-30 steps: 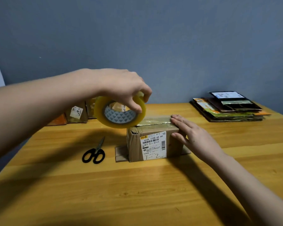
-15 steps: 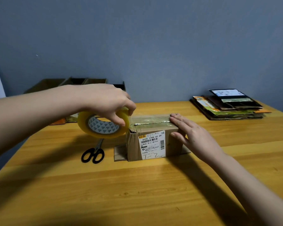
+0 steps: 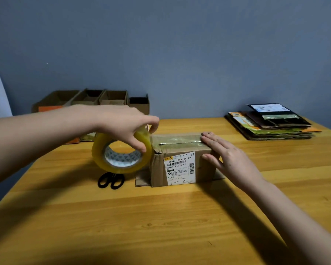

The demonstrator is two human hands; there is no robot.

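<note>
Gripping tape roll [image 3: 122, 159] from above with left hand [image 3: 122, 125]: fingers curling over the yellow rim, one tip hooking into the patterned core, another stretching toward the box edge. Holding roll upright on edge, clear of the tabletop, butting it against the left end of cardboard box [image 3: 203, 165] right at the top corner. Bracing box with right hand [image 3: 231, 159]: fingers straight and slightly spread, lying flat on the right end of the lid, thumb resting on the front face near the right corner, pinching nothing. Seeing shiny tape strip [image 3: 178, 139] lying along the lid's centre seam, spanning from the roll side to the right fingertips. Seeing box sitting mid-table [image 3: 161, 226], showing white shipping label [image 3: 180, 168] toward camera with handwritten "1-2" at the bottom, and lower flaps [image 3: 141, 179] splaying flat on the wood at both ends. Spotting black scissors [image 3: 111, 181] lying just left of the box, partly hidden below the roll, handles toward camera. Noting row of open cartons [image 3: 103, 97] standing at back left against the blue wall, partly blocked by the left forearm. Noting stack of flattened cartons [image 3: 271, 125] lying at back right, well apart from the box.
</note>
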